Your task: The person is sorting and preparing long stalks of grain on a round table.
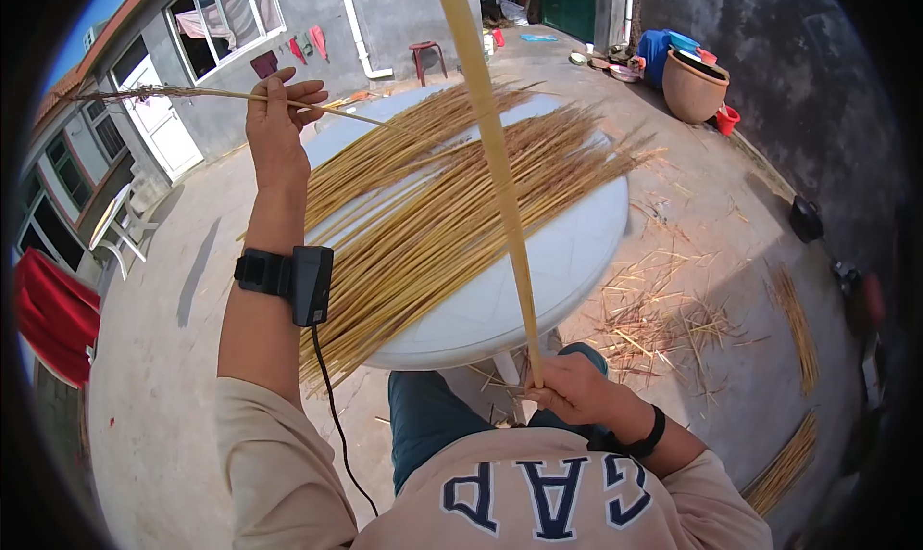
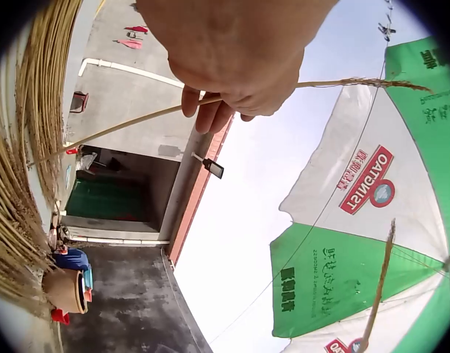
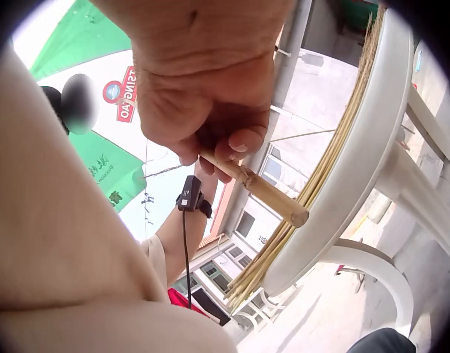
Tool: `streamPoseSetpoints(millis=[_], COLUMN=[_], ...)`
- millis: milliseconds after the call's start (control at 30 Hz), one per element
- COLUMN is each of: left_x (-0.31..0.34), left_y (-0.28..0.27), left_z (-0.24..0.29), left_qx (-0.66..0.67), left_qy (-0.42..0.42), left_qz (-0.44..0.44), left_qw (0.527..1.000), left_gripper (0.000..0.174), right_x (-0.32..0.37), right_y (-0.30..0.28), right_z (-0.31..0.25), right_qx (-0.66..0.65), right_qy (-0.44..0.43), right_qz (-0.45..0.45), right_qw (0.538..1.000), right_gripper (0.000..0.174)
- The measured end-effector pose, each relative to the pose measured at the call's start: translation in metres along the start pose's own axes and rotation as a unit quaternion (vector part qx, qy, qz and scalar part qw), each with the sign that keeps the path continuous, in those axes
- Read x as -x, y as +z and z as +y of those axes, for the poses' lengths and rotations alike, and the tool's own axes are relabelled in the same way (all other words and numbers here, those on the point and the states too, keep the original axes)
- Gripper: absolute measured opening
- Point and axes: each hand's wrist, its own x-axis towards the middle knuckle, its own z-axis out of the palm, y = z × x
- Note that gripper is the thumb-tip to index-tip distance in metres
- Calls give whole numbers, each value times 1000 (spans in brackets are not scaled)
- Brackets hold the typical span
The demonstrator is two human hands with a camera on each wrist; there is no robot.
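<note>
Raised above the table's left side, my left hand [image 1: 279, 132] pinches a thin stalk [image 1: 207, 93] whose seed head points left. In the left wrist view this stalk [image 2: 137, 120] crosses beneath the fingers. Close to my lap, my right hand [image 1: 577, 388] grips the lower end of a long pale stalk [image 1: 502, 180] that rises towards the head camera. The right wrist view shows its cut end [image 3: 280, 204] sticking out past the fingers. Two piles of stalks, a nearer one [image 1: 433, 233] and a farther one [image 1: 385, 161], lie across the table with their brown heads to the right.
The round white table [image 1: 577, 252] stands before my knees. Broken stalk pieces [image 1: 663, 324] litter the ground at right, near two small bundles [image 1: 796, 329]. A clay pot [image 1: 694, 88] stands by the wall, a white chair [image 1: 120, 228] at left. A green and white umbrella [image 2: 313, 272] hangs overhead.
</note>
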Motion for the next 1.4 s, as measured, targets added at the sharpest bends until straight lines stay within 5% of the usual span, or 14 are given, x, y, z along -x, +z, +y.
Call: streamPoseSetpoints(millis=[100, 200, 267, 300, 367, 400, 433, 467, 667, 1100, 1300, 1367, 1400], left_x=[-12, -20, -12, -6, 10, 28, 29, 52, 108, 112, 140, 157, 171], left_y=[-10, -17, -10, -9, -7, 2, 4, 3, 7, 50, 60, 62, 51], left_z=[35, 70, 88, 82, 66, 63, 62, 31, -56, -115, -74, -54, -37], left_qx=[-109, -396, -573, -576, -722, -749, -739, -767, -691, -660, -540, -414, -309], left_qy=[83, 255, 219, 216, 185, 121, 104, 95, 68, 49, 51, 65, -68], left_qz=[39, 36, -9, -9, -152, -209, -210, -295, -390, -327, -327, -300, -292], left_qw=[990, 881, 790, 788, 649, 617, 632, 561, 604, 675, 774, 857, 902], left_gripper=[27, 26, 24, 24, 25, 28, 28, 28, 22, 12, 22, 24, 25], right_x=[-3, -3, -4, -6, -8, -8, -8, -8, -5, -6, 2, 0, -18], right_y=[-5, -8, -6, -5, -3, 0, 1, 1, -1, 10, 11, 7, 3], right_z=[1, 7, 8, 7, 5, 6, 6, 7, 7, 6, 21, 26, 28], right_qx=[-26, -30, -24, -30, -37, -45, -53, -53, -65, -97, -77, -154, -208], right_qy=[13, 26, 24, 33, 40, 46, 53, 53, 89, 153, 196, 224, 223], right_qz=[91, 137, 140, 149, 156, 165, 176, 176, 169, 132, 150, 216, 234], right_qw=[995, 990, 990, 988, 986, 984, 981, 981, 979, 975, 966, 938, 923], right_gripper=[16, 13, 12, 12, 12, 12, 12, 12, 12, 13, 16, 19, 20])
